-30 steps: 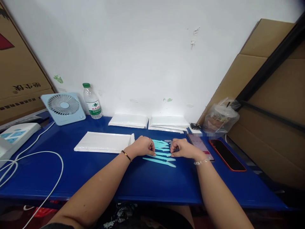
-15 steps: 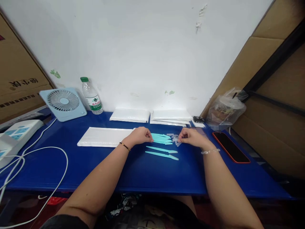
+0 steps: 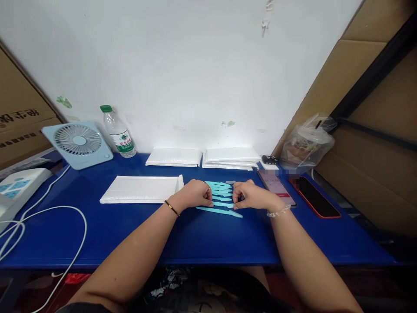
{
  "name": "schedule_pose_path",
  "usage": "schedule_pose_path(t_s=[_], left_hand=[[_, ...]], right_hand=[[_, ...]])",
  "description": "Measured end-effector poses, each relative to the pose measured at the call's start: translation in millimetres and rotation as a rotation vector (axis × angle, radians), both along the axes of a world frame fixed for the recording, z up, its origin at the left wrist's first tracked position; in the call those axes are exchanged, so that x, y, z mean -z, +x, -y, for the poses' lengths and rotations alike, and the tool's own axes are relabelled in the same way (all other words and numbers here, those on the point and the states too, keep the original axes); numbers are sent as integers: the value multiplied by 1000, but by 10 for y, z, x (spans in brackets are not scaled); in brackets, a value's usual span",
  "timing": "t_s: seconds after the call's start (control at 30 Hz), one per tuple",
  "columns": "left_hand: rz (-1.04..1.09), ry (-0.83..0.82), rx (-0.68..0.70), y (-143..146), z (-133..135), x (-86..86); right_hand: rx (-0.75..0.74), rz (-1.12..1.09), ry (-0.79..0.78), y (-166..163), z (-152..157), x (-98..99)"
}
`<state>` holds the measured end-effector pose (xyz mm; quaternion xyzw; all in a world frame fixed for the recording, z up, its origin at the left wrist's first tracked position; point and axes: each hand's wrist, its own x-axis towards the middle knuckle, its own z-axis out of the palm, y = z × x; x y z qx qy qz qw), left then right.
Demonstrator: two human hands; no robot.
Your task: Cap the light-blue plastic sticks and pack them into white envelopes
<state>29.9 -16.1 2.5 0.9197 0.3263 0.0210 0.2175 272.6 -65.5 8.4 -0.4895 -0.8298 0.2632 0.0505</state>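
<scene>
Several thin teal plastic sticks (image 3: 222, 193) lie side by side on the blue table (image 3: 130, 226). My left hand (image 3: 194, 194) rests at their left ends with its fingers curled in a pinch on one stick. My right hand (image 3: 251, 195) sits at their right ends, fingers also curled in a pinch on the end of a stick. A small clear cap (image 3: 230, 182) lies just beyond the sticks. The nearest stick (image 3: 220, 211) lies loose in front of both hands.
A flat white packet (image 3: 140, 189) lies left of my hands, with more white packets (image 3: 202, 157) stacked by the wall. Two phones (image 3: 295, 191) lie to the right, near a bagged drink cup (image 3: 306, 143). A fan (image 3: 78, 142), water bottle (image 3: 119, 132), power strip (image 3: 16, 188) and white cables (image 3: 48, 217) fill the left.
My right hand came back from further right to the right ends of the sticks. Both hands dropped a little nearer me onto a stick closer in the row.
</scene>
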Motion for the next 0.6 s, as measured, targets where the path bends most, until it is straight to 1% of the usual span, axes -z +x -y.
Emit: schedule_pose_path(t_s=[0.07, 0.17, 0.23, 0.3, 0.37, 0.43, 0.5, 0.53, 0.6], left_hand=[[1, -8, -26, -13, -3, -23], [-1, 18, -114, -68, -58, -55], [-3, 35, -178, -102, -113, -44], [-4, 48, -205, -115, -159, -11], [7, 80, -211, -111, -178, 18], [26, 106, -218, -104, -170, 20], [48, 104, -229, -101, -143, -8], [53, 89, -218, -101, -124, -30], [61, 38, -153, -97, -80, -72]], right_hand=[[28, -29, 16, 54, -8, 0], [133, -65, 68, 176, -33, 1], [223, -88, 94, 237, -53, 2], [295, -116, 108, 260, -63, -4], [319, -138, 121, 242, -51, -24], [264, -139, 108, 191, -16, -52], [139, -96, 58, 116, 35, -76], [75, -58, 32, 73, 60, -80], [-14, 17, 0, -10, 101, -70]])
